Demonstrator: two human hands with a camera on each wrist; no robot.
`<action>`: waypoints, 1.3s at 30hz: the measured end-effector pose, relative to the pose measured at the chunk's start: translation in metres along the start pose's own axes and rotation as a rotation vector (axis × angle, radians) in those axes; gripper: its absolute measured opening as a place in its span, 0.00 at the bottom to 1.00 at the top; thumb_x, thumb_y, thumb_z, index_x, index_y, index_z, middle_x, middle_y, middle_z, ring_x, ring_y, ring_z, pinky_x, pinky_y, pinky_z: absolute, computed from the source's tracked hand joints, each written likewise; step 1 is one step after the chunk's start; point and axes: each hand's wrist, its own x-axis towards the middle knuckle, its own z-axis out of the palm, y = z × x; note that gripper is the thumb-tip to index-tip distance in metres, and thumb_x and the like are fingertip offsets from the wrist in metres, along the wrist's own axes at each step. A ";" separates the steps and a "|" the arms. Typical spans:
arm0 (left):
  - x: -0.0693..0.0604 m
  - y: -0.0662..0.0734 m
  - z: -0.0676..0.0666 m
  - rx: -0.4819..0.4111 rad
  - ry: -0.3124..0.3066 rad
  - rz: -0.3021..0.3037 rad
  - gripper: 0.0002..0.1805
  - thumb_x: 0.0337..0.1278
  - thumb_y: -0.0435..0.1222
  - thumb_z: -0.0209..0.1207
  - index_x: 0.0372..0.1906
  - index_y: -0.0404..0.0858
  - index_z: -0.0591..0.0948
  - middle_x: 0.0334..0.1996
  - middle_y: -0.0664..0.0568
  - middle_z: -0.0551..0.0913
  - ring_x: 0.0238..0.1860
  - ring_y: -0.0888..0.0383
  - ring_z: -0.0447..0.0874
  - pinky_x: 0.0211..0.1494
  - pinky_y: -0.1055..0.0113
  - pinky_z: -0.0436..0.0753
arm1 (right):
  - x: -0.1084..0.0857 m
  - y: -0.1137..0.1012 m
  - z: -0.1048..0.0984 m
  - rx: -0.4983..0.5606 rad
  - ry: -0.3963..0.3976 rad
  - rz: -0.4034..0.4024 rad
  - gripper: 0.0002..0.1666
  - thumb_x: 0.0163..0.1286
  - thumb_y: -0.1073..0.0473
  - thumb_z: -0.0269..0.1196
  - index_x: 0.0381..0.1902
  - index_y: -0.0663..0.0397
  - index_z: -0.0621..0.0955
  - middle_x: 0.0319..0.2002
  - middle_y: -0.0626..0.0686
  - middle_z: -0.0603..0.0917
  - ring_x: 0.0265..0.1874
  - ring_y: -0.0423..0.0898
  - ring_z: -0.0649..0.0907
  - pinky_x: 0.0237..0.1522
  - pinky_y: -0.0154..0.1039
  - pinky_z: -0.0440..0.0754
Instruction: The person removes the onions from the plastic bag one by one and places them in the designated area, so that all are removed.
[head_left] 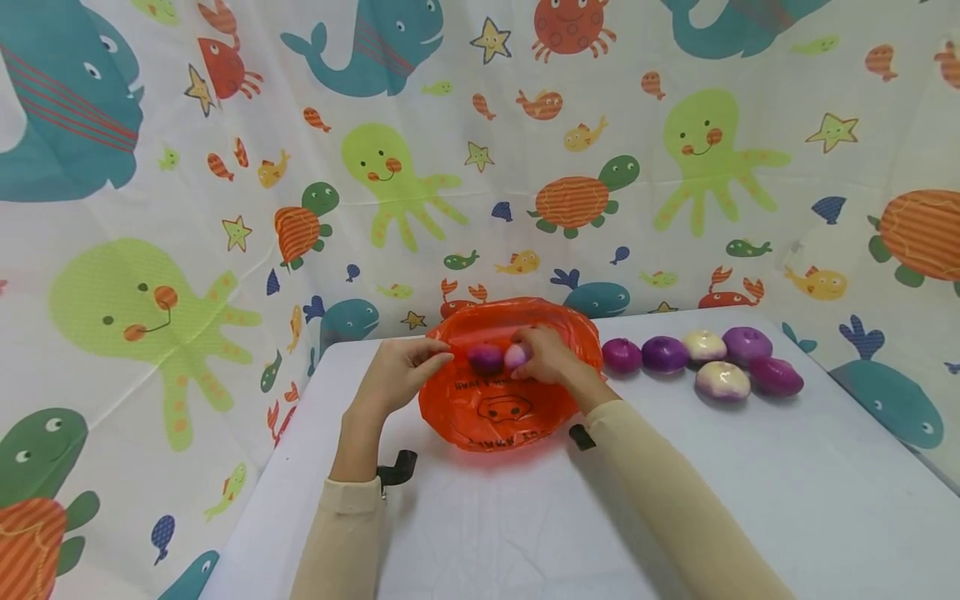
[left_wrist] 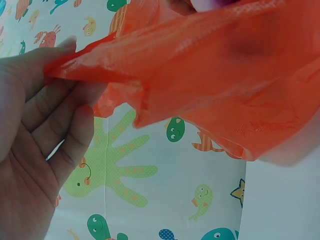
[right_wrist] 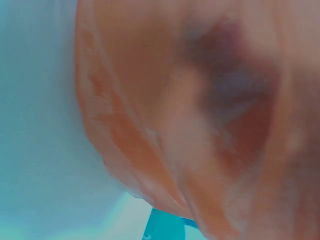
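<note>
A red plastic bag (head_left: 450, 404) with dark printing and a pig face lies spread on the table, its mouth held wide. At its left edge my left hand (head_left: 397, 373) pinches the rim; the left wrist view shows the red film (left_wrist: 200, 75) between thumb and fingers. Inside the bag, my right hand (head_left: 547, 354) grips a pale purple-and-white onion (head_left: 515, 357). Just left of that lies a dark purple onion (head_left: 486, 358), also in the bag. In the right wrist view, blurred bag film (right_wrist: 135, 145) covers most of the picture, hiding the fingers.
Right of the bag, several onions sit on the white table (head_left: 480, 533): purple ones such as this onion (head_left: 622, 356) and whitish ones such as this onion (head_left: 722, 381). Behind stands a curtain (head_left: 480, 225) printed with sea animals.
</note>
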 end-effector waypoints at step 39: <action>0.001 -0.001 0.003 0.010 -0.015 0.017 0.11 0.67 0.41 0.68 0.48 0.42 0.91 0.31 0.57 0.88 0.31 0.57 0.80 0.35 0.67 0.86 | -0.062 -0.014 -0.023 -0.072 0.245 -0.192 0.39 0.62 0.52 0.78 0.70 0.40 0.78 0.73 0.57 0.70 0.73 0.59 0.65 0.66 0.64 0.77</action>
